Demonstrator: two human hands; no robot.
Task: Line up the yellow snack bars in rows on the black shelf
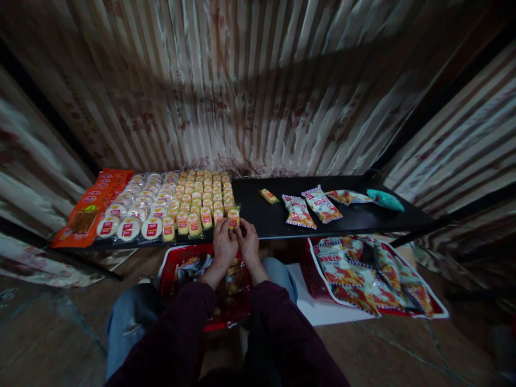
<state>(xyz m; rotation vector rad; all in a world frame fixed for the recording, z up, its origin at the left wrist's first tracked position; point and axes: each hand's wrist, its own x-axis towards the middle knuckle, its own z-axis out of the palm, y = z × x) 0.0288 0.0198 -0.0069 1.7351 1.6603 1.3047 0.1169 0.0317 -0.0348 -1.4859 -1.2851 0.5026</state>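
Both my hands meet at the front edge of a black shelf (264,217). Between the fingertips of my left hand (224,243) and my right hand (247,240) is a small yellow packaged cake (233,217), upright at the right end of the front row. Several rows of similar yellow cakes (194,221) stand to its left. Beside them are rows of round white packaged cakes (129,228), and orange packets (83,219) lie at the far left. A single yellow cake (269,196) lies apart on the shelf, right of my hands.
Snack bags (298,210) and a teal packet (385,200) lie on the shelf's right part. Below, a red basket (169,266) sits between my knees, and another red basket (312,274) at the right holds several snack bags. A striped curtain (258,97) hangs behind.
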